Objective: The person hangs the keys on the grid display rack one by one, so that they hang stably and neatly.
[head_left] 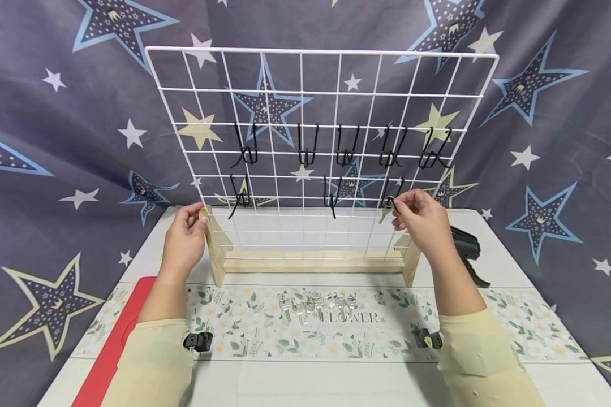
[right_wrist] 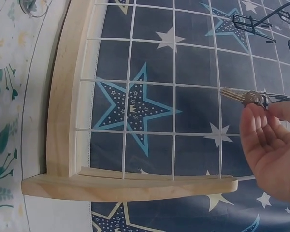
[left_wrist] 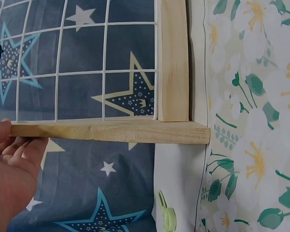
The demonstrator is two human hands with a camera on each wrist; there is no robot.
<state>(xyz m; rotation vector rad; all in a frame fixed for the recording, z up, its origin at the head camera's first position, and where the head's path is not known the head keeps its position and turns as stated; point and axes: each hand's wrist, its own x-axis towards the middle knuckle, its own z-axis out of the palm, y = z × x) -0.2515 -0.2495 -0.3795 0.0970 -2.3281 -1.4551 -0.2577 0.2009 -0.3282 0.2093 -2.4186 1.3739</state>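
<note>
A white wire grid (head_left: 301, 52) stands upright in a pale wooden stand (head_left: 313, 264). Several black hooks (head_left: 307, 148) hang on it in two rows. My left hand (head_left: 184, 240) grips the top end of the stand's left side piece (left_wrist: 111, 133) between thumb and fingers. At the lower right hook, my right hand (head_left: 425, 223) pinches a bunch of metal keys (right_wrist: 239, 96) by its top. The keys' blades point away from the fingertips. That hook (right_wrist: 280, 98) is partly hidden behind the right thumb and fingers.
More loose keys (head_left: 318, 305) lie on a flowered runner (head_left: 254, 339) in front of the stand. On the left is a flat red object (head_left: 119, 333); a black tool (head_left: 465, 244) with a handle lies behind the right forearm. A star-patterned curtain (head_left: 41, 226) hangs behind.
</note>
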